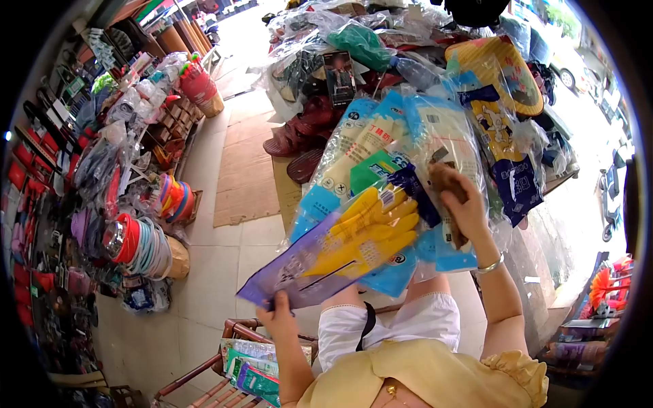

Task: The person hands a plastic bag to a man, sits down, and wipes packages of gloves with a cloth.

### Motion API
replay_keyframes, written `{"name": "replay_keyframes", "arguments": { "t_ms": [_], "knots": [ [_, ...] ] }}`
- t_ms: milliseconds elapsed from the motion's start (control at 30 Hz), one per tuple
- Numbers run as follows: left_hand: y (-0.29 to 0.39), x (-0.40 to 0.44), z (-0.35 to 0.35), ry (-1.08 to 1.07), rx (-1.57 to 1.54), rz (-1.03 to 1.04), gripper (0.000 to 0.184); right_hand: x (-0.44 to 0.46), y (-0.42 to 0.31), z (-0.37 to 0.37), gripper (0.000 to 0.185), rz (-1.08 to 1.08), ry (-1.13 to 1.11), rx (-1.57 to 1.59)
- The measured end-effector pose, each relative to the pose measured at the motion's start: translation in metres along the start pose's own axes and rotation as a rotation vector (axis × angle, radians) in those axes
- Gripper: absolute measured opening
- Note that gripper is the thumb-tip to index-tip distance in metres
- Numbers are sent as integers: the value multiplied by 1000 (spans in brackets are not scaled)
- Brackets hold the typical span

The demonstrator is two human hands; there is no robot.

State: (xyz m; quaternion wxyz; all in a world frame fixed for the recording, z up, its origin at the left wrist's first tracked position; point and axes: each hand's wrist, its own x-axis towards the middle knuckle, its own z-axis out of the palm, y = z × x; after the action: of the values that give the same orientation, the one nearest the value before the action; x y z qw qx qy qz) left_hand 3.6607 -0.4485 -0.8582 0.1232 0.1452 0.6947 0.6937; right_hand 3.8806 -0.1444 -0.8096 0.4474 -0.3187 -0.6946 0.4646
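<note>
My left hand [277,318] pinches the lower purple corner of a packet of yellow rubber gloves [377,234]. The packet lies tilted over other packets, its dark blue end toward my right hand. My right hand [459,200] is beside that end, fingers bent and thumb apart, over a clear packet with something brown [457,234] in it. Whether its fingertips touch the packet is unclear. Beneath are light blue glove packets [320,204] and a white-and-blue glove packet [445,129]. To the right rests a yellow and dark blue packet [503,149].
Dark red sandals [303,129], a water bottle [415,71] and a yellow woven fan [500,68] share the piled table. A bamboo chair [235,333] with more packets [252,374] stands by my left arm. Coiled hoses [149,248] and crowded shelves line the left side.
</note>
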Motion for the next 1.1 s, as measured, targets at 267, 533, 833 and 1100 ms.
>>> {"name": "replay_keyframes", "arguments": {
  "t_ms": [267, 533, 833, 1100],
  "knots": [
    [73, -7, 34, -62, -227, 1030, 22, 14, -23, 15, 38, -17, 200, 529],
    [13, 7, 37, -142, 334, 737, 16, 17, -40, -3, 39, -137, 618, 421],
    [-14, -24, 52, -434, -871, -344, 54, -72, -61, 108, 40, -938, -529, -521],
    [-18, -21, 37, -498, -1086, -654, 56, -83, -45, 137, 45, -760, -618, -415]
  ]
}}
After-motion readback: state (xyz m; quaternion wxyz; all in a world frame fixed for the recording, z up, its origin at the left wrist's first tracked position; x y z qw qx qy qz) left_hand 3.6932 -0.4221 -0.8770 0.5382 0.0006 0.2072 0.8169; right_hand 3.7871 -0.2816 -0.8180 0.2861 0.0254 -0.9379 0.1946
